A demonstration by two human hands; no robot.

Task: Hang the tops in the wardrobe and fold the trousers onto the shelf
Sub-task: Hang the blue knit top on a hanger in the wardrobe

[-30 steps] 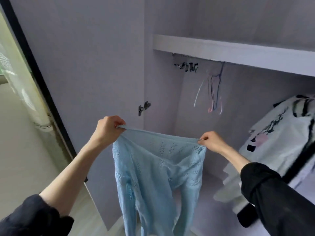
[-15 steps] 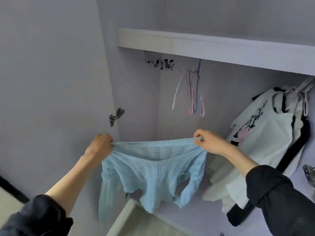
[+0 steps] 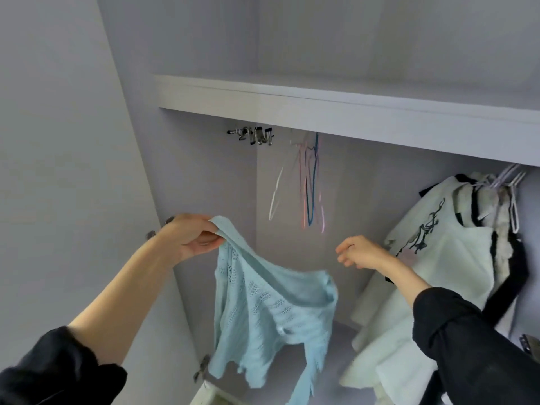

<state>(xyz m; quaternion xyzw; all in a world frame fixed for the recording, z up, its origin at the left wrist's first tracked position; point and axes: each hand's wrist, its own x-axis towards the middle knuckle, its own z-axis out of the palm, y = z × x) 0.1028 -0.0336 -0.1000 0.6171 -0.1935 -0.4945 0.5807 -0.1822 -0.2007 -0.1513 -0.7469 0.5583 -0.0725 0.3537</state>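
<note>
The left hand (image 3: 194, 239) pinches one edge of the light blue knitted top (image 3: 271, 311), which hangs below it inside the wardrobe. The right hand (image 3: 361, 252) holds nothing, fingers loosely curled, apart from the top. The top's lower end is cut off by the frame edge.

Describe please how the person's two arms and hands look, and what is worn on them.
Both arms wear black long sleeves, pushed up so the forearms are bare. The left hand and the right hand are bare, with no gloves and no watch visible. Whether a ring sits on the right fingers is too blurred to tell.
</note>
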